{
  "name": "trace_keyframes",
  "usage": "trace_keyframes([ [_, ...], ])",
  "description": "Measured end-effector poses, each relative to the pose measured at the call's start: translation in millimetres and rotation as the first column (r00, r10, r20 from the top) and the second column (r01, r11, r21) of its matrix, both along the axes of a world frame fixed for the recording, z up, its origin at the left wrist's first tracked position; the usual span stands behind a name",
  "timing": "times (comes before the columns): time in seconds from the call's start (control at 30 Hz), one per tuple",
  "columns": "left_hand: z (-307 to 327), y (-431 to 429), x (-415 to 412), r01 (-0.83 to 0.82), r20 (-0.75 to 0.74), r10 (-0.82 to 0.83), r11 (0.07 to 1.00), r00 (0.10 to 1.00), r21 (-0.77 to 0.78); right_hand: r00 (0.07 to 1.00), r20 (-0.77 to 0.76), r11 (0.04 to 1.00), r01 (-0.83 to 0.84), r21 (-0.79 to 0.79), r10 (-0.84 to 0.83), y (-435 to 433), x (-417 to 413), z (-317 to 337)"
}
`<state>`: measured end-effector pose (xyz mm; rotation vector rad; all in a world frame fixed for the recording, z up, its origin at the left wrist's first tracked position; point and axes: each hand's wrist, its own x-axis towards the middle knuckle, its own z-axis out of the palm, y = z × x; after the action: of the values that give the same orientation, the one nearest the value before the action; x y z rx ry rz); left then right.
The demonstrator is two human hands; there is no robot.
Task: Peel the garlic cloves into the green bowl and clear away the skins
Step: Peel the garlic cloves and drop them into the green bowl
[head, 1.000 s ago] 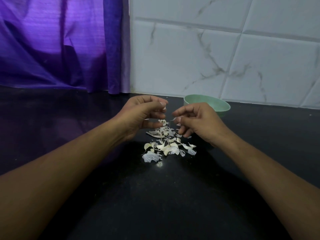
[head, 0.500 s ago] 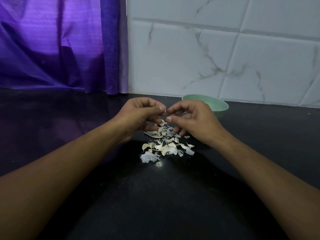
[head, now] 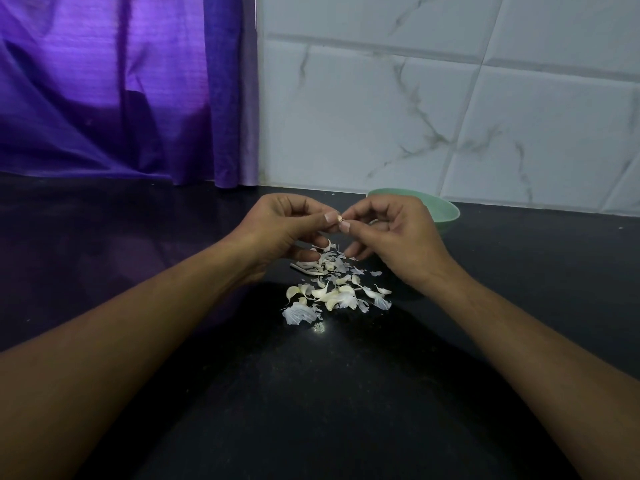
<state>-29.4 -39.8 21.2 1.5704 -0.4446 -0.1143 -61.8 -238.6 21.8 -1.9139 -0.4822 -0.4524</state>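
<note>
A small garlic clove [head: 341, 218] is pinched between the fingertips of my left hand [head: 287, 225] and my right hand [head: 391, 233], a little above the black counter [head: 311, 393]. Only its pale tip shows between the thumbs. Under the hands lies a loose pile of white garlic skins [head: 336, 289], with what look like several cloves among them. The green bowl [head: 446, 211] stands behind my right hand, partly hidden by it; its inside cannot be seen.
A purple curtain [head: 121, 91] hangs at the back left. A white marbled tile wall [head: 450, 109] runs along the back right, close behind the bowl. A few tiny crumbs [head: 318, 328] lie at the near end of the skins.
My two hands came together over the pile and now both pinch the clove at the fingertips; a second ago they were a little apart.
</note>
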Motion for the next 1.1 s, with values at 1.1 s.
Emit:
trace_keyframes([
  [1.1,1.4,1.7,-2.2,-0.182,0.568,0.026,0.958,0.823,0.220,0.918,-0.376,0.953,-0.008,0.303,0.128,7.3,-9.5,9.1],
])
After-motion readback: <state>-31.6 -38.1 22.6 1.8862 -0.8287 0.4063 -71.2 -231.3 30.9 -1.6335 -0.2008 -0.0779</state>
